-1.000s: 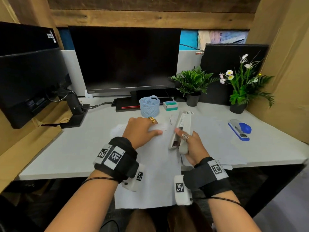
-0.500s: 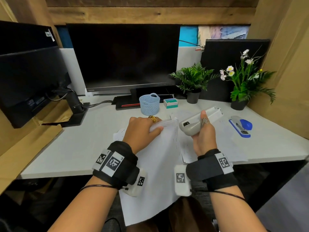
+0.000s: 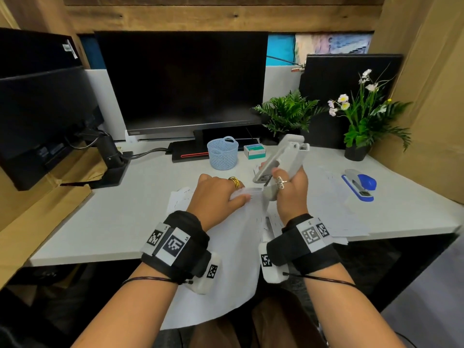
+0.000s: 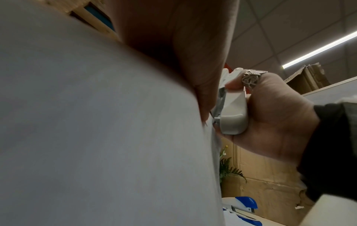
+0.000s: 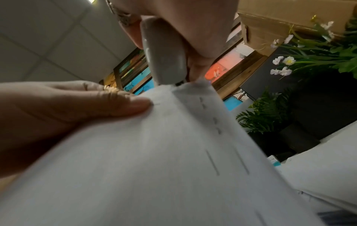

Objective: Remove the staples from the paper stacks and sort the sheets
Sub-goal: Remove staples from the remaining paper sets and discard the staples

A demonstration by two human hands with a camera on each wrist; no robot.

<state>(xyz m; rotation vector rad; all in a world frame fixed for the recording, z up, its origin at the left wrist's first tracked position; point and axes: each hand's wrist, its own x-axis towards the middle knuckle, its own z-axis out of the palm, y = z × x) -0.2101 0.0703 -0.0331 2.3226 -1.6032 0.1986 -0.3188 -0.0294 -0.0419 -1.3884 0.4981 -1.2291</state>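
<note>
The left hand [image 3: 221, 194] pinches the top edge of the paper stack [image 3: 226, 259], which hangs over the front of the tabletop [image 3: 125, 222]. The right hand [image 3: 292, 194] has its grip clenched around a grey stapler [image 3: 281, 159], its nose touching the paper corner.

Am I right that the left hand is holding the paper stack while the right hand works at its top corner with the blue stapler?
Not quite: the tool in the right hand is the grey staple remover, as the head view shows. The blue stapler lies untouched on the desk to the right. The left hand does hold the paper stack.
</note>
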